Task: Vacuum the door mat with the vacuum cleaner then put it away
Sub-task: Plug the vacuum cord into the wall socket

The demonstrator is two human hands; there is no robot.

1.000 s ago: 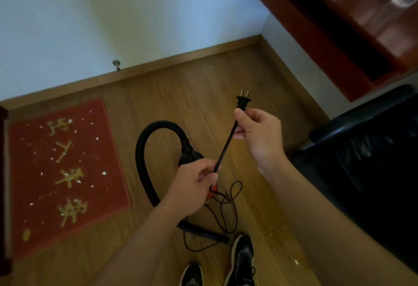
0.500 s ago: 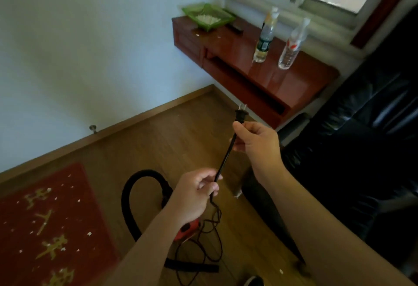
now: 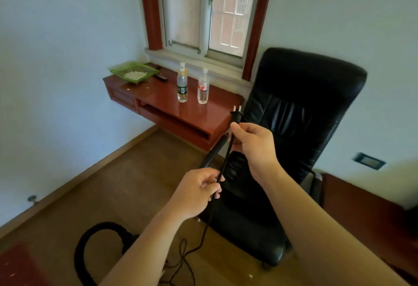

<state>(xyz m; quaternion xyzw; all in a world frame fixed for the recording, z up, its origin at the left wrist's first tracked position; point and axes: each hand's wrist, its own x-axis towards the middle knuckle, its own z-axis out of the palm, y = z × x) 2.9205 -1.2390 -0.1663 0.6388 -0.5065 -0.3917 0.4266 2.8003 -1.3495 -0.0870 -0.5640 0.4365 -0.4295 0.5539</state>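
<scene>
Head view: hands raised at centre, floor below.
Right hand (image 3: 255,150): fingers curled, pinching the power cord (image 3: 226,160) just below the two-pin plug (image 3: 236,113), prongs up.
Left hand (image 3: 194,195): fingers curled round the same cord lower down; cord taut between the hands.
Vacuum hose (image 3: 87,240): black loop on the floor, near left, slack cord beside it.
Door mat (image 3: 18,267): red corner at the near left edge.
Open floor (image 3: 126,184): bare wood between left wall and office chair (image 3: 294,116), narrowing toward the far wall-mounted desk (image 3: 192,113).
</scene>
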